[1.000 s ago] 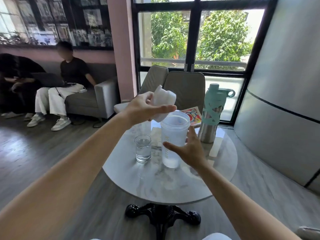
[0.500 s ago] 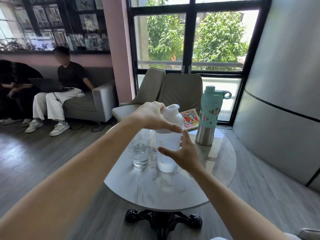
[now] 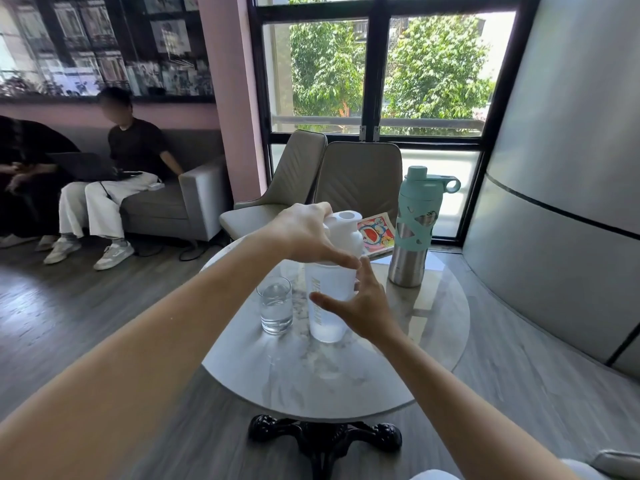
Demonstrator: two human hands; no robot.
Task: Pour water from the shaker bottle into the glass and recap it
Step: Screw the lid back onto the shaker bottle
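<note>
A translucent white shaker bottle [image 3: 327, 306] stands upright near the middle of the round marble table [image 3: 346, 372]. Its white cap [image 3: 344, 233] sits on top of it, and my left hand [image 3: 304, 233] grips that cap from the left. My right hand [image 3: 362, 308] wraps around the bottle's body from the right, thumb across the front. A little water shows at the bottle's bottom. Just left of the bottle stands a clear glass [image 3: 276, 304], partly filled with water and touched by neither hand.
A teal and steel flask [image 3: 415, 233] stands at the table's back right, next to a colourful booklet [image 3: 375, 233]. Two beige chairs [image 3: 346, 178] stand behind the table. People sit on a grey sofa [image 3: 166, 202] at the left. A curved grey wall [image 3: 561, 220] rises on the right.
My left hand brought the cap down from above onto the bottle's open mouth. My right hand stayed on the bottle's body. The glass has not moved.
</note>
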